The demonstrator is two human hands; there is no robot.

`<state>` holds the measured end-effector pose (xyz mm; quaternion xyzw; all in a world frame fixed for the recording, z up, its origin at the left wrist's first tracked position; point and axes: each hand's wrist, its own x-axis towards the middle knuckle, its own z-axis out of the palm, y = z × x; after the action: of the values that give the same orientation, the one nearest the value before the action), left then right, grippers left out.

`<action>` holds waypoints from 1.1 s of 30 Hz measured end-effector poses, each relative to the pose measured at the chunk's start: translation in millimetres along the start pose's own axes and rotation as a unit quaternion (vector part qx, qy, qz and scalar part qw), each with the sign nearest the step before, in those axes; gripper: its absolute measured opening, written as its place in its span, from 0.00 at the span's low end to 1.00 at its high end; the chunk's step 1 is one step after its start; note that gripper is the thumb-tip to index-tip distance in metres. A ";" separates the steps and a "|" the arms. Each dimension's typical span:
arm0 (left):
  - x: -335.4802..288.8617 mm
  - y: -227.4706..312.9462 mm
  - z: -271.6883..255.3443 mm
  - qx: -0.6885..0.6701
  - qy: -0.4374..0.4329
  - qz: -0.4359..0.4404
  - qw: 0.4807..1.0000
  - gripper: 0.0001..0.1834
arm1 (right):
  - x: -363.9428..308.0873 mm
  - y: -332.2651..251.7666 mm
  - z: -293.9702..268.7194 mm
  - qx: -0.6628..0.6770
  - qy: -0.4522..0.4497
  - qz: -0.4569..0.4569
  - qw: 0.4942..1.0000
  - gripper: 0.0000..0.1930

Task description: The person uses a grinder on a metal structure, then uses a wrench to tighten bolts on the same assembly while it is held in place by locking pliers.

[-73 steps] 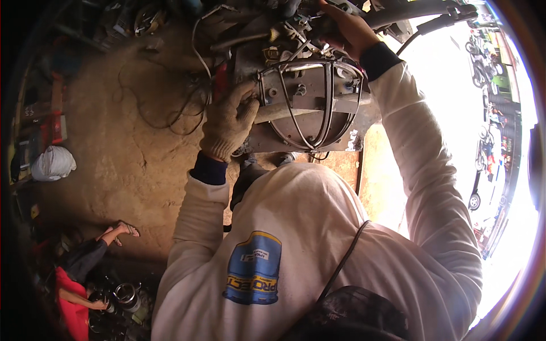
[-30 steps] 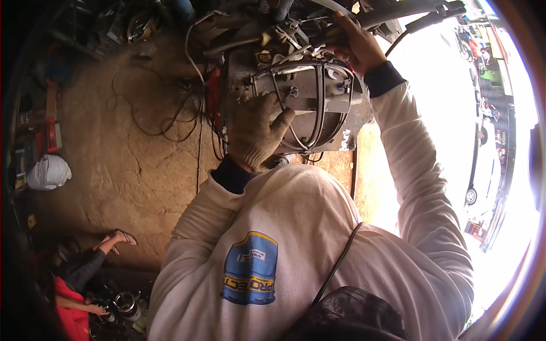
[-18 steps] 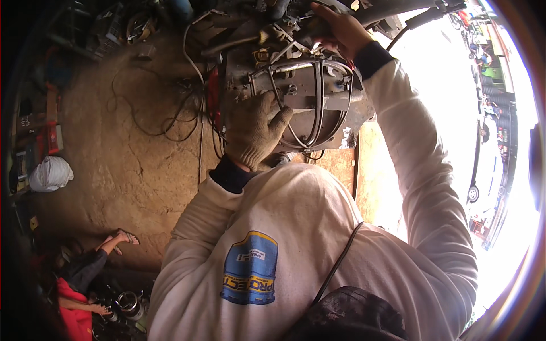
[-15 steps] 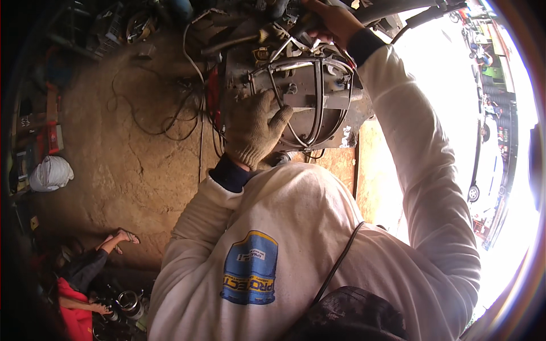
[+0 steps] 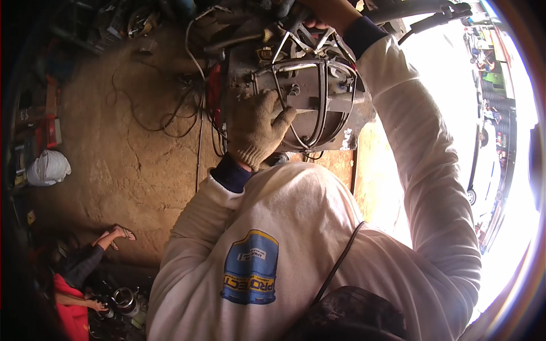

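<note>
At top centre, work on the wire cage is mid-way.
Gloved left hand grips its bars; right hand, grip unclear, reaches above; cage not freed.

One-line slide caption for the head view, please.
Gloved left hand braces a metal wire cage on a machine while the bare right hand reaches its top.

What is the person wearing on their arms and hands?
Both arms are in long, off-white sleeves with dark navy cuffs at the wrists. The left hand wears a tan knitted work glove, a bit grubby. The right hand has no glove and is mostly cut off by the picture's top edge.
</note>
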<state>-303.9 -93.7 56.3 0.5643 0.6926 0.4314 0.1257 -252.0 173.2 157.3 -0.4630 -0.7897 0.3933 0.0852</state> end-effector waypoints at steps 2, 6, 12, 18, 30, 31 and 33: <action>-0.5 -3.0 0.1 -0.013 -0.007 -0.011 1.000 0.16 | -6.8 -25.5 6.9 -0.079 0.007 -0.047 0.996 0.15; 3.1 0.8 6.1 -0.038 -0.014 -0.010 0.999 0.16 | 33.6 23.8 8.5 -0.294 0.034 -0.448 0.844 0.13; 10.5 4.3 -1.5 -0.096 -0.015 -0.021 0.995 0.14 | 42.5 86.7 11.8 -0.094 -0.157 -0.106 0.977 0.13; 8.9 0.1 0.5 -0.054 -0.015 -0.034 0.998 0.13 | 24.1 53.2 28.6 -0.192 -0.107 -0.043 0.975 0.20; 7.5 11.8 -6.2 -0.093 -0.023 -0.106 0.990 0.12 | -25.3 -15.2 28.6 -0.265 -0.001 -0.221 0.938 0.15; 8.8 15.2 -5.3 -0.115 -0.025 -0.116 0.986 0.12 | -44.4 -44.0 28.3 -0.210 0.028 -0.211 0.954 0.16; 6.9 16.3 -1.8 -0.132 -0.027 -0.124 0.983 0.12 | -48.6 -51.3 25.8 -0.164 0.065 -0.203 0.963 0.18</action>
<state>-296.4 -88.5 71.6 0.4636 0.6908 0.4845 0.2705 -271.9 106.9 187.0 -0.3255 -0.9135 0.2021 0.1368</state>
